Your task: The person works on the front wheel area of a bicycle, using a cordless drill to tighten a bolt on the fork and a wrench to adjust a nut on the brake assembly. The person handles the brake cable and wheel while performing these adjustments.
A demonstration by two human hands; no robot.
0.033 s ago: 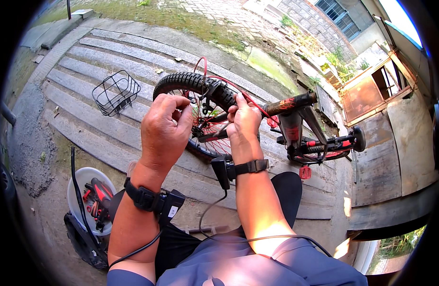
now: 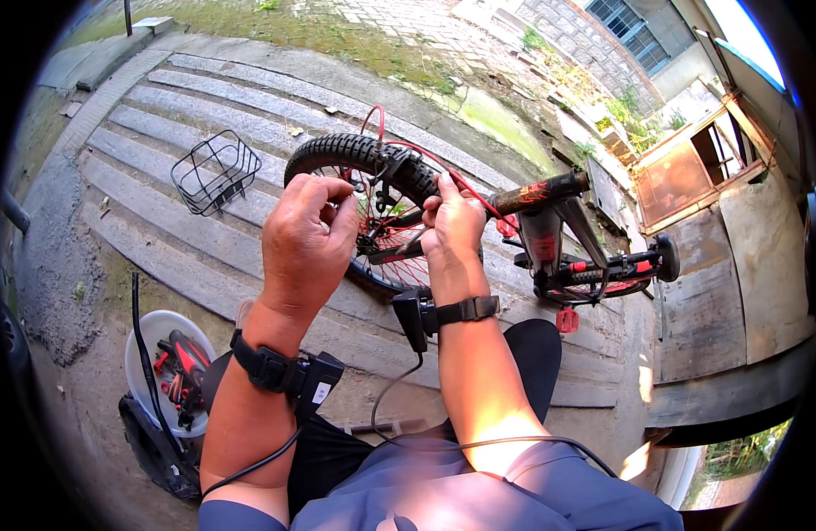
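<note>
My left hand (image 2: 309, 232) is closed in a pinch before the knobby tire of the bicycle wheel (image 2: 337, 152). Whatever sits between its fingertips is too small to make out. To its right my right hand (image 2: 455, 217) has its fingers curled and pressed together at the red cable (image 2: 417, 147), beside the fork. This cable loops up over the tire and runs down toward the frame. Between my hands the brake arm (image 2: 386, 190) and red spokes show in part. The bicycle frame (image 2: 542, 239) extends to the right, with a worn tube at its top.
A black wire basket (image 2: 215, 173) lies on the stone slabs at left. Near my left forearm stands a white bucket (image 2: 142, 354) with red and black tools or parts in it; a black bag (image 2: 156, 451) rests beside it. Wooden boards (image 2: 704, 292) line the right side.
</note>
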